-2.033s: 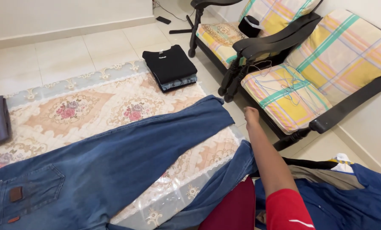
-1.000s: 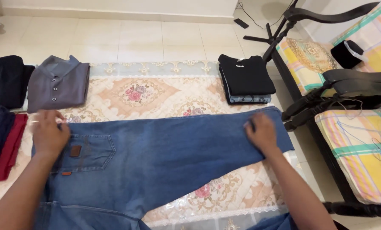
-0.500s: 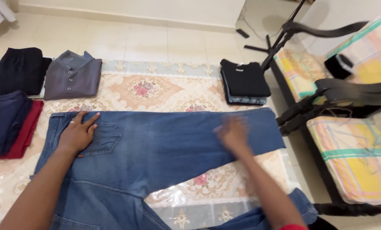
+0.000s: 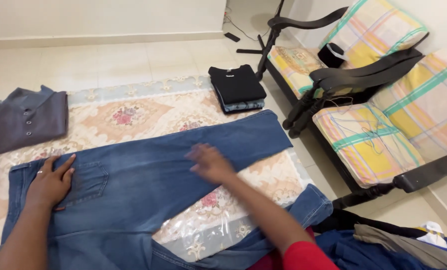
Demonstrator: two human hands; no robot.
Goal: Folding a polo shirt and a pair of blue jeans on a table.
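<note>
Head view: jeans lie flat across the floral mat. Left hand presses spread on the back pocket; right hand, open, rests mid-leg. Denim looks heavy, floppy; best gripped at waistband or hem.

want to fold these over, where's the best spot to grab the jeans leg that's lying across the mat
Probably the hem end of the upper jeans leg, pinched at its two corners, coming from the chair side. That end lies flat and free on the floral mat, with nothing on top of it, while the right hand rests mid-leg and the left hand pins the back pocket area.
</note>
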